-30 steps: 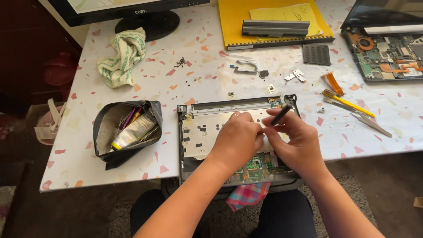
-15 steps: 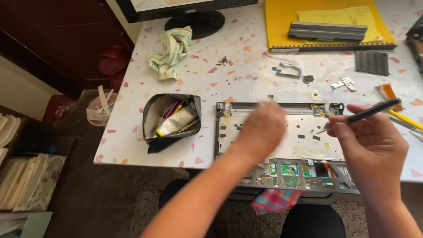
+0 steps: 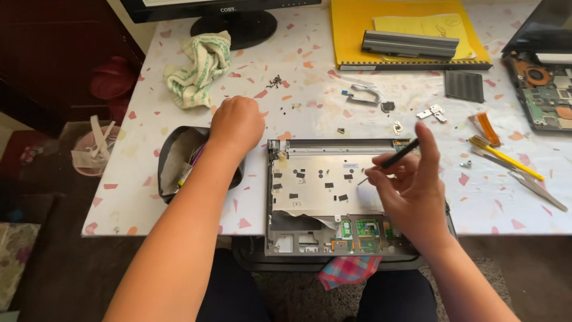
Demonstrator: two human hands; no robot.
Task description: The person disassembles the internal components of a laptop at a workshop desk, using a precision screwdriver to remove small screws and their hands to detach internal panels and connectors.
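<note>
Tabletop point(image 3: 149, 179): white, speckled red; dark floor beyond its left edge. Near edge, centre: opened laptop chassis point(image 3: 330, 197). Right hand point(image 3: 411, 191), grip closed on a black screwdriver point(image 3: 398, 155) above the chassis. Left hand point(image 3: 236, 125), fisted, whether holding anything cannot be told, over a black pouch point(image 3: 173, 161) just left of the chassis. Far edge: monitor base point(image 3: 233, 27), crumpled cloth point(image 3: 199, 68), yellow notebook point(image 3: 351, 30).

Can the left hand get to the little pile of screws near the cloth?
Probably yes. The left hand is closed above the pouch, and only bare table lies between it and the screws.
</note>
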